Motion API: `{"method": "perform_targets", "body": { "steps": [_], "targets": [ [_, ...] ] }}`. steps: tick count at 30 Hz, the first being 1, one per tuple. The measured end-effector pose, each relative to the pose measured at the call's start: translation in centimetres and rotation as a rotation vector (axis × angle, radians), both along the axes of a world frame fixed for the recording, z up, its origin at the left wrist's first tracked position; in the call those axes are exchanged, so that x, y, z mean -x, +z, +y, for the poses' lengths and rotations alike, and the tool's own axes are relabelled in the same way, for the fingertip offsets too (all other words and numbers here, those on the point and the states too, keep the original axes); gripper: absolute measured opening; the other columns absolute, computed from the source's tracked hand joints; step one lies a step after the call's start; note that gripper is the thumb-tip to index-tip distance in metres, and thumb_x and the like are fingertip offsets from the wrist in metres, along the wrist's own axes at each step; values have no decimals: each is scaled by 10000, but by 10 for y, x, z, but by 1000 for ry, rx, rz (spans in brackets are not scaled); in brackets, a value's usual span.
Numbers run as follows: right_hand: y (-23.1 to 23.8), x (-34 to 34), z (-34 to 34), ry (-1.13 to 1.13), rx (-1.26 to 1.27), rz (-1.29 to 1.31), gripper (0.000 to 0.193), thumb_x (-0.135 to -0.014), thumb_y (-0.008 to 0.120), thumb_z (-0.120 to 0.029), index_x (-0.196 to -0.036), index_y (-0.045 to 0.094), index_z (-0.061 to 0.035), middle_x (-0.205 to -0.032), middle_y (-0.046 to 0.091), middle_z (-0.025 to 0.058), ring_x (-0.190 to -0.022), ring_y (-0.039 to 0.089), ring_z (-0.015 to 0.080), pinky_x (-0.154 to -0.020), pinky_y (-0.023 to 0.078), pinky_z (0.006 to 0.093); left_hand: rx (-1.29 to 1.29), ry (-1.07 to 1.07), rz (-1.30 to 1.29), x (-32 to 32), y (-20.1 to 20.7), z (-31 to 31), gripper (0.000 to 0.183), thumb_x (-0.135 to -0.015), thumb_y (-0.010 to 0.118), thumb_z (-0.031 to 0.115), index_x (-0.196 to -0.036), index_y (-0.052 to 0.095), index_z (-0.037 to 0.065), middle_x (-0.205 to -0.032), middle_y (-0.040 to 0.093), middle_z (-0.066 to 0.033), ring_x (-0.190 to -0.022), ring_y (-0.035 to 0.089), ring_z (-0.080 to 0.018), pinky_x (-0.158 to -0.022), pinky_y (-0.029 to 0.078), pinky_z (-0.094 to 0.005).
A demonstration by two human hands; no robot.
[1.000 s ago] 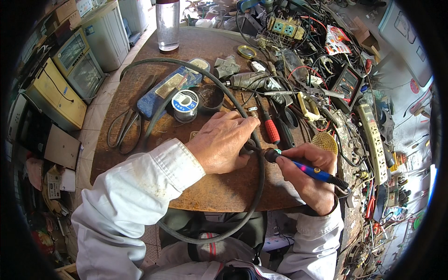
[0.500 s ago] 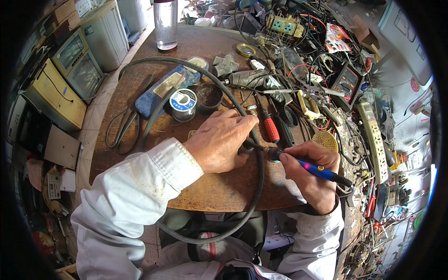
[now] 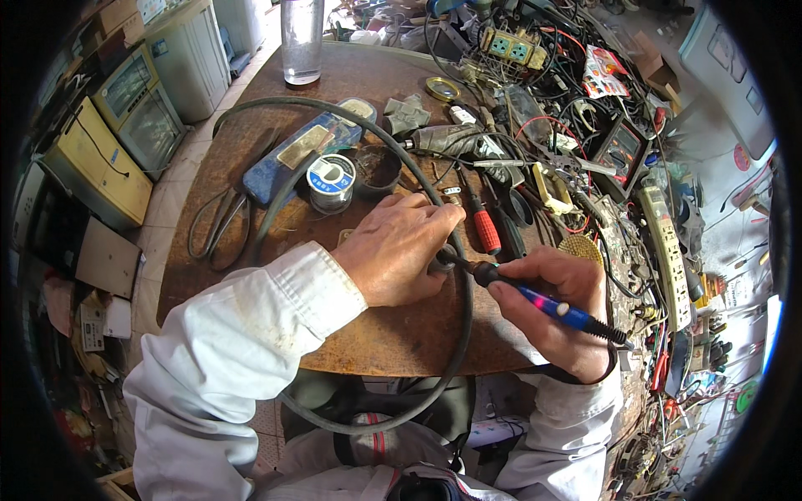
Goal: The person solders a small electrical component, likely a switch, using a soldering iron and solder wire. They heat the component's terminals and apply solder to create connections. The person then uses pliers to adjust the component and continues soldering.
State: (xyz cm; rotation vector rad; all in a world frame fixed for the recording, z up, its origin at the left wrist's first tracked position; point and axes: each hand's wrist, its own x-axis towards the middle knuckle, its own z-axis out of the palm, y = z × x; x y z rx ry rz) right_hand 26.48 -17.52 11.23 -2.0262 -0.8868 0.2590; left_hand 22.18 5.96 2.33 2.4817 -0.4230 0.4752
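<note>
My left hand is closed at the near middle of the table, its fingers against the thick black cable. A small dark round part shows under its fingertips, mostly hidden. My right hand grips a blue soldering iron like a pen, its tip pointing left at the dark part and crossing the cable. The cable loops over the table, hangs past the front edge above my lap, and passes behind my left sleeve. Beyond my left hand stand a spool of solder wire and a dark round bowl.
A red-handled screwdriver lies beyond my right hand. Scissors and a blue case lie at the left. A clear bottle stands far back. Tangled wires, a multimeter and a power strip crowd the right side.
My right hand has shifted slightly and tilted the soldering iron a little, so its tip sits a bit differently by the dark part. My left hand keeps almost the same place.
</note>
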Motion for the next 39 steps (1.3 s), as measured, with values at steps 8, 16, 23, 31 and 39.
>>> {"method": "perform_targets", "body": {
  "steps": [8, 16, 23, 31, 39],
  "targets": [
    [-11, 8, 8, -163, 3, -166, 188, -886, 846, -126, -854, 761, 38, -651, 691, 105, -571, 668, 148, -538, 487, 294, -28, -3, -35, 2, 1, 2, 670, -751, 860, 146, -1328, 531, 59, -1005, 683, -73, -1061, 628, -335, -971, 488, -464],
    [-25, 18, 9, -139, -56, -342, 171, -864, 843, -110, -849, 762, 40, -693, 704, 144, -568, 690, 229, -537, 508, 334, 2, 21, 16, -2, -1, 5, 652, -740, 857, 129, -1304, 539, 46, -1011, 683, -84, -1063, 647, -347, -970, 511, -467],
    [-27, 21, 9, -129, -51, -328, 149, -839, 841, -79, -890, 774, 44, -746, 722, 145, -628, 716, 248, -578, 540, 328, 4, 19, -15, 0, 0, 4, 625, -739, 848, 117, -1283, 549, 52, -1001, 681, -85, -1029, 656, -346, -940, 524, -464],
    [-25, 17, 4, -22, -63, -283, 181, -832, 835, -52, -971, 776, 47, -805, 727, 150, -662, 719, 246, -609, 550, 328, 6, 18, -18, 0, -1, 4, 590, -743, 843, 114, -1250, 549, 54, -983, 678, -85, -1019, 658, -345, -925, 524, -464],
    [-19, 7, -4, 76, -50, -95, 215, -810, 788, 18, -1024, 795, -2, -881, 667, 115, -776, 669, 227, -702, 514, 309, 0, 24, 8, 0, 0, 3, 602, -745, 848, 120, -1263, 549, 51, -1004, 678, -84, -1036, 654, -335, -944, 515, -460]
  ]
}}
